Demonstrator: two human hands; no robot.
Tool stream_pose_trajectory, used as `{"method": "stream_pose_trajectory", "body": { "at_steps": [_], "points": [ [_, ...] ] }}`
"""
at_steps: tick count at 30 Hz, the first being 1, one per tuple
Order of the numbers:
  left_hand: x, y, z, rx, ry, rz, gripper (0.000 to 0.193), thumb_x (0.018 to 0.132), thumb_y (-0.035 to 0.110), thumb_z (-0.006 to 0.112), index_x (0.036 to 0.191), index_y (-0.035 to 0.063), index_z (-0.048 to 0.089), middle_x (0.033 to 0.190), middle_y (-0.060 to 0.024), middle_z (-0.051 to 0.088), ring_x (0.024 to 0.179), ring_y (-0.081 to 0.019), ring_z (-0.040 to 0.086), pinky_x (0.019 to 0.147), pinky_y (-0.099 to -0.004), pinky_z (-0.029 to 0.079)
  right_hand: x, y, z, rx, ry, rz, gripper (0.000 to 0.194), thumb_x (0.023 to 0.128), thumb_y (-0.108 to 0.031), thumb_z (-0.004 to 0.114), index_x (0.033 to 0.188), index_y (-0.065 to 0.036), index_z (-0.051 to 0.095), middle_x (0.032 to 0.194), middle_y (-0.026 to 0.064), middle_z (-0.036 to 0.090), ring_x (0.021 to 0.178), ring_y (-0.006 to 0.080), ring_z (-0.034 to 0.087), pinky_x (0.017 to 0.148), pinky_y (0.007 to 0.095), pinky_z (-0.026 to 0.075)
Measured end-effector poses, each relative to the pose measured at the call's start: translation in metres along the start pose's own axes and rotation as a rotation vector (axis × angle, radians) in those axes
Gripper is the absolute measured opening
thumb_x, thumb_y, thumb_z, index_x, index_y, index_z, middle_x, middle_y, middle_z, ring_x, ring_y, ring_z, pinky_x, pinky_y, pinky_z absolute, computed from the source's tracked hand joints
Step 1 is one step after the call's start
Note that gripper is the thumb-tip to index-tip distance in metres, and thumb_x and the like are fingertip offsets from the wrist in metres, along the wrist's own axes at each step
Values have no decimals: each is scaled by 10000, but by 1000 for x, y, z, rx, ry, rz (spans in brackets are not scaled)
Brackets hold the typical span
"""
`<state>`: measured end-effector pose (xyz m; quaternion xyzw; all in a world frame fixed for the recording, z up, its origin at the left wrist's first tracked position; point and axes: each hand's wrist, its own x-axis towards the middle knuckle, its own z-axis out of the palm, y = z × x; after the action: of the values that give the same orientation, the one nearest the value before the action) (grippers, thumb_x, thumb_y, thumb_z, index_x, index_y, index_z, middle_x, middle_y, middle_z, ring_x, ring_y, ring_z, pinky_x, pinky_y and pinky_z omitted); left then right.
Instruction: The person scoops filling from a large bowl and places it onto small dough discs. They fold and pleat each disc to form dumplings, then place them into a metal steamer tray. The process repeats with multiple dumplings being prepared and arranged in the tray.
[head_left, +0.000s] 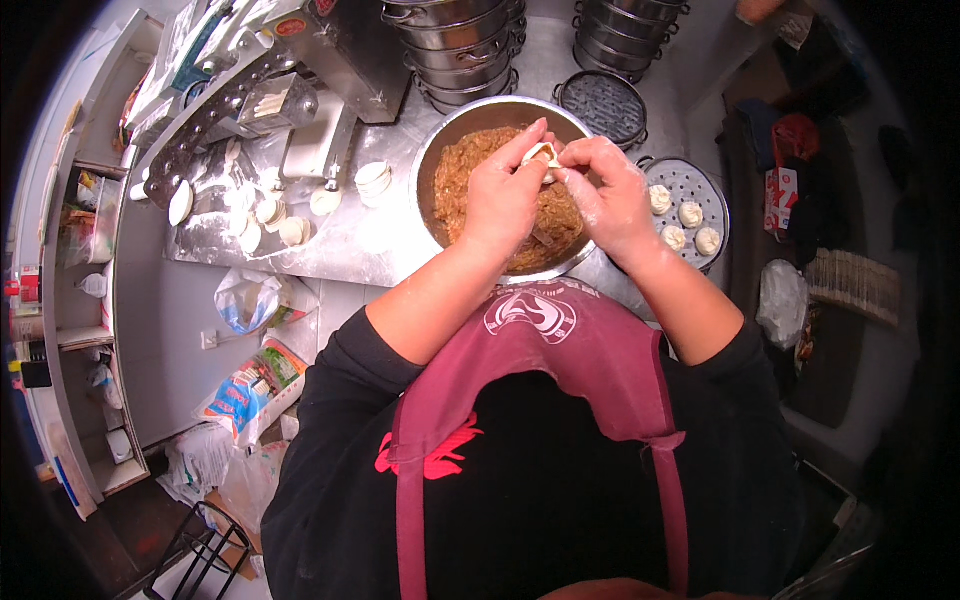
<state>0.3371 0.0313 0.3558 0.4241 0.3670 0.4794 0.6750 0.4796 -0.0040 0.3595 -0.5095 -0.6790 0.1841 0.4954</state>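
Note:
Above a large metal bowl (425, 225) of brown minced filling (461, 169), my two hands hold one partly closed dough bun (541, 159). The bun rests in the fingers of my left hand (506, 191), filling showing through its open top. My right hand (609, 191) pinches the wrapper's edge between thumb and fingertips. Flour dusts both hands. To the right of the bowl, several pleated buns (690, 215) sit on a perforated steamer tray (686, 180). Left of the bowl stands a small stack of round dough wrappers (373, 182).
Tall stacks of metal steamers (465, 56) stand behind the bowl, beside a dark steamer tray (604, 105). A floured dough machine (315, 135) occupies the left, with loose wrappers (281, 217) before it. Printed sacks (255, 386) lie below the table edge; shelves (82, 300) line the left wall.

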Motion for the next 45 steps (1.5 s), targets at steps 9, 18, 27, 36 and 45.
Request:
{"method": "stream_pose_trajectory", "body": {
  "at_steps": [9,18,27,36,45],
  "points": [
    [19,19,-14,124,-217,-271,413,898,76,499,1279,-64,571,1244,-136,609,1090,-183,603,876,-291,515,17,-5,-13,-80,-138,32,175,853,-68,674,1016,-4,660,946,67,686,876,126,629,814,294,504],
    [21,8,-12,-270,-32,-461,559,1027,516,301,987,32,578,784,-66,618,634,-158,538,508,-298,411,18,-3,0,305,-110,470,179,850,-87,673,1007,-3,663,923,80,684,838,160,639,792,299,501],
    [20,14,-18,-24,-92,-539,649,1014,587,261,992,24,585,755,-50,601,546,-128,488,441,-233,368,18,-10,-7,94,-290,373,188,821,-83,671,995,-10,669,904,133,658,829,271,647,755,358,502],
    [16,36,-21,229,-82,-515,645,1011,580,305,955,28,634,682,-15,577,476,-86,448,407,-210,338,19,-24,1,-126,-226,95,122,810,-95,682,897,-11,661,837,160,626,830,340,616,739,409,480],
    [15,44,-21,419,-81,-356,654,1003,601,305,920,52,651,674,-11,580,457,-72,445,400,-213,339,18,-27,15,-212,-76,-157,87,822,-75,663,891,-22,662,852,154,651,830,352,620,747,439,482]
  ]
}}
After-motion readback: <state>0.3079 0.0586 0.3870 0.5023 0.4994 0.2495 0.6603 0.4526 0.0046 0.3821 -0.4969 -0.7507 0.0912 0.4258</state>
